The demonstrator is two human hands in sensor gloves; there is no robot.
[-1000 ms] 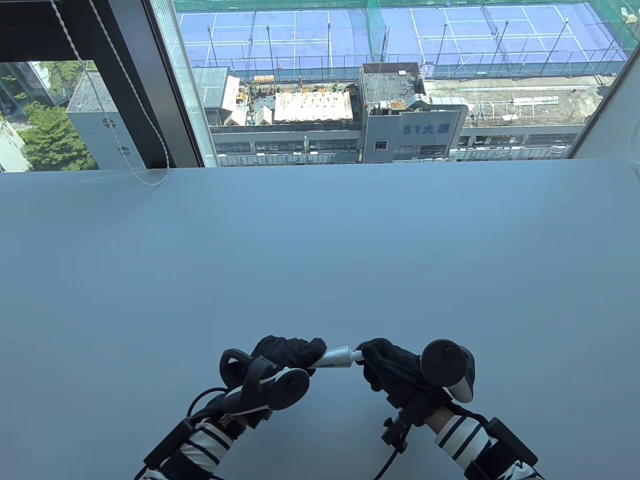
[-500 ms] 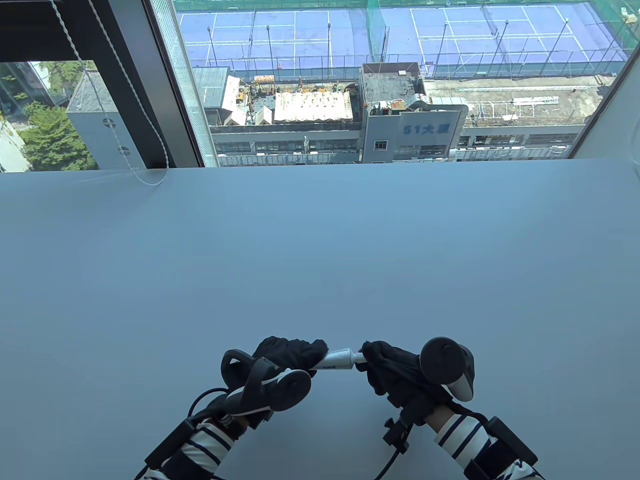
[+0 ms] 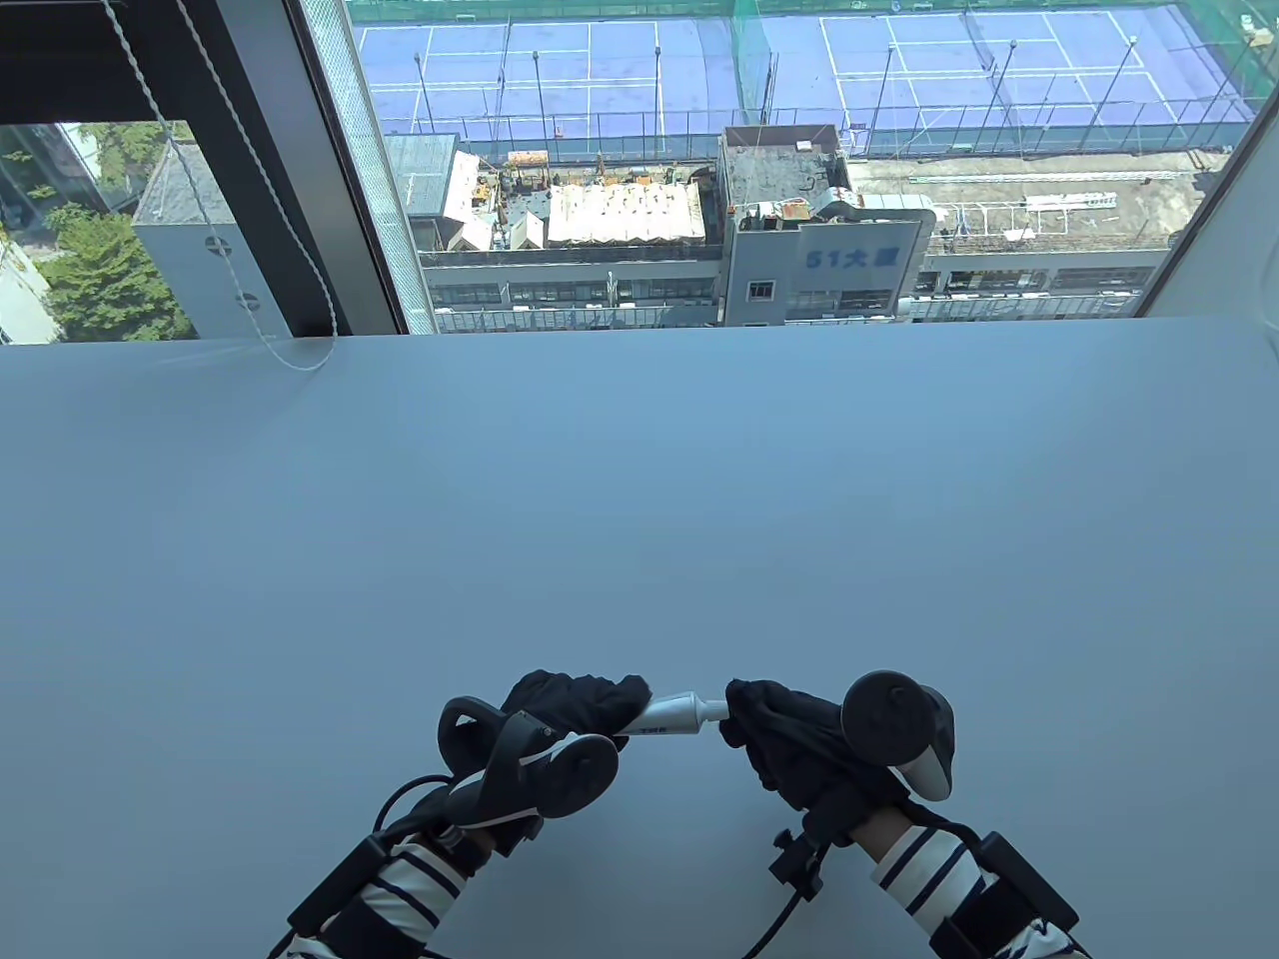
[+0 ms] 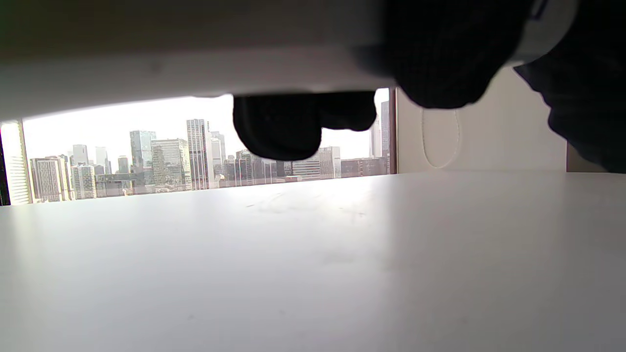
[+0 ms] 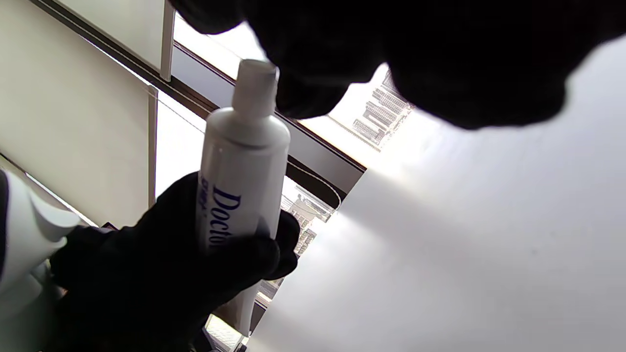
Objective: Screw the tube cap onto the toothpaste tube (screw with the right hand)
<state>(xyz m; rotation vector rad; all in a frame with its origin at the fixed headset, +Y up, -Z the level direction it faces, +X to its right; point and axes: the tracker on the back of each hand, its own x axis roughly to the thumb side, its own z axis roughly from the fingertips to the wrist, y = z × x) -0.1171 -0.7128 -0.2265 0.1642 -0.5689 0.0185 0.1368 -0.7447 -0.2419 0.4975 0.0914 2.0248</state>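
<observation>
The tube [image 3: 667,714] is held level above the near edge of the worktop [image 3: 639,499], between the two gloved hands, its nozzle end pointing toward the right hand. In the right wrist view the tube [image 5: 242,171] shows as a white body with dark blue lettering, and at its tip sits a narrow white piece [image 5: 254,85] that is either the cap already seated on the neck or the bare nozzle; I cannot tell which.

The left hand [image 3: 575,704] wraps the tube's rear half, its grip pressed together around the body, and the same hand [image 5: 171,264] shows in the right wrist view with fingers curled over the lettering. The right hand [image 3: 789,734] meets the tip, its fingers [image 5: 313,93] bunched right at the white end piece. Whether its grip is pinching the cap or only touching it cannot be told, since the glove hides the contact.

The step in hand looks like the screwing itself, or the seating of the cap just before it: the two parts are aligned and together. The next move probably calls for the right fingers to turn the cap about the tube's long axis while the left hand holds the body steady against the twist, with cap and neck kept in line so the thread catches cleanly.

The left wrist view shows only dark glove [image 4: 303,122] above the pale worktop.
</observation>
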